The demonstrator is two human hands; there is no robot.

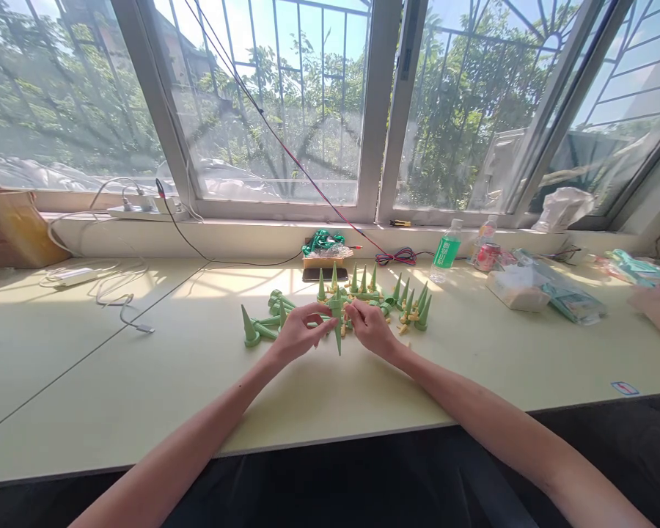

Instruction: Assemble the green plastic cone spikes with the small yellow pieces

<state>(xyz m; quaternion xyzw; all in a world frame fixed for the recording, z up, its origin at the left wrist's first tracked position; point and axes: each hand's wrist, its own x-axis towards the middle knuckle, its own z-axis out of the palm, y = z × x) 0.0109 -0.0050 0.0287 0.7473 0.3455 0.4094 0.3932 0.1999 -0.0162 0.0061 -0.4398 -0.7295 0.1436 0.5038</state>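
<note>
Pointing tip-down, a green plastic spike (338,339) that looks like a plant-watering spike is pinched in my left hand (302,330). Close beside it on the right, the fingers of my right hand (369,326) are pressed together around a small yellowish piece, mostly hidden by the fingertips. Around both hands lie more green cone spikes; one stands upright (247,328) at the left, and a group (422,312) stands at the right. Small yellow-orange plastic fittings (402,330) are scattered among them or fixed to them.
Behind the spikes are a dark phone (324,275) and a small box (323,260) with green material. A green-labelled bottle (446,253), a can (487,256) and plastic packets (575,302) stand to the right. Cables (122,304) lie left. Another person's hand (657,304) shows far right.
</note>
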